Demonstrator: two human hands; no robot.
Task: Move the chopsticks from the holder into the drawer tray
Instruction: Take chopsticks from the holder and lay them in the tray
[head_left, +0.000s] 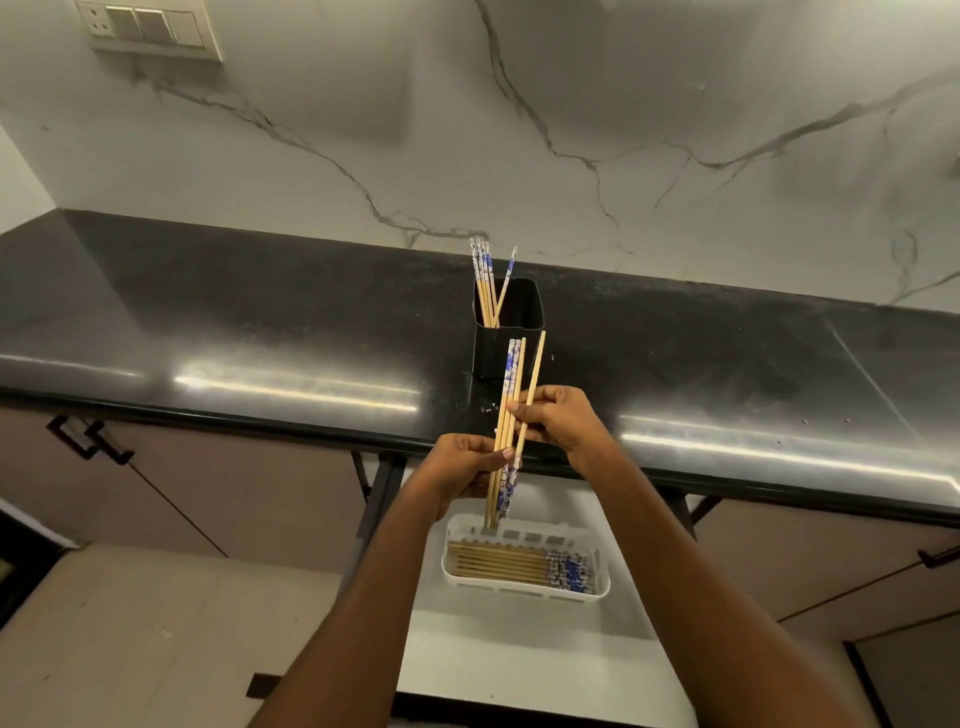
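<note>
Currently we are gripping a bundle of chopsticks (509, 379) with both hands, held close together above the open drawer (519, 649). Our left hand (460, 465) is curling round the lower half; our right hand (563, 421) is pinching the upper sticks, one splaying aside. The sticks are slim pale wood with blue-and-white patterned ends. Remaining chopsticks (484, 283) are standing in the square black holder (514, 338) on the glossy dark counter (260, 322); stored chopsticks (493, 564) are lying flat in the white slotted plastic tray (602, 578) below.
</note>
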